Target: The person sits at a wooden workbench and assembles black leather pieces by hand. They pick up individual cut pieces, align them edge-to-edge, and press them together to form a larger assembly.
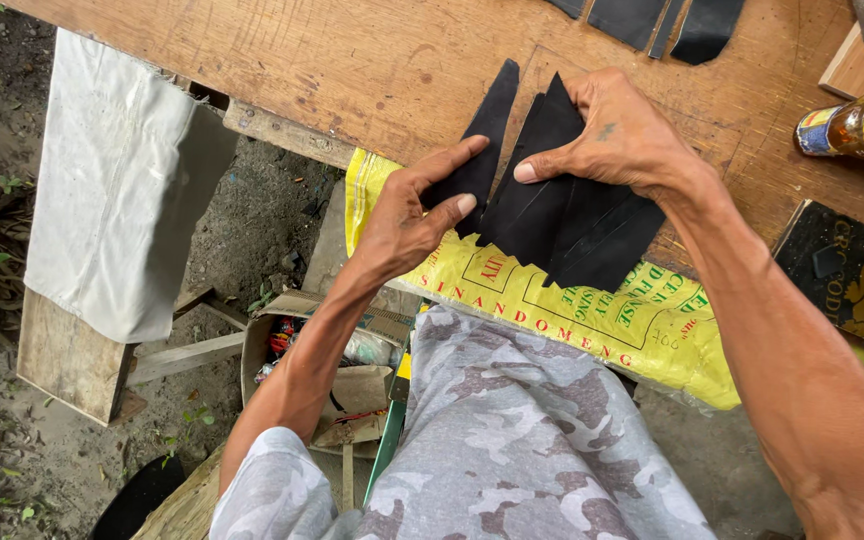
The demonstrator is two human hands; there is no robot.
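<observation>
My right hand [624,135] grips a fanned stack of flat black cut pieces [572,225], thumb on top, over the near edge of a worn wooden board [352,70]. My left hand [410,215] pinches one long pointed black piece [484,135] at the left of the stack, between thumb and fingers. The pieces overlap, so their exact number is hidden. Below them a yellow printed sack [642,320] hangs over the board's edge.
More black pieces [652,20] lie at the board's far edge. A bottle with a yellow label [857,125] lies at the right. A white cloth [117,180] drapes over a plank at left. An open cardboard box of clutter [342,365] sits on the dirt ground below.
</observation>
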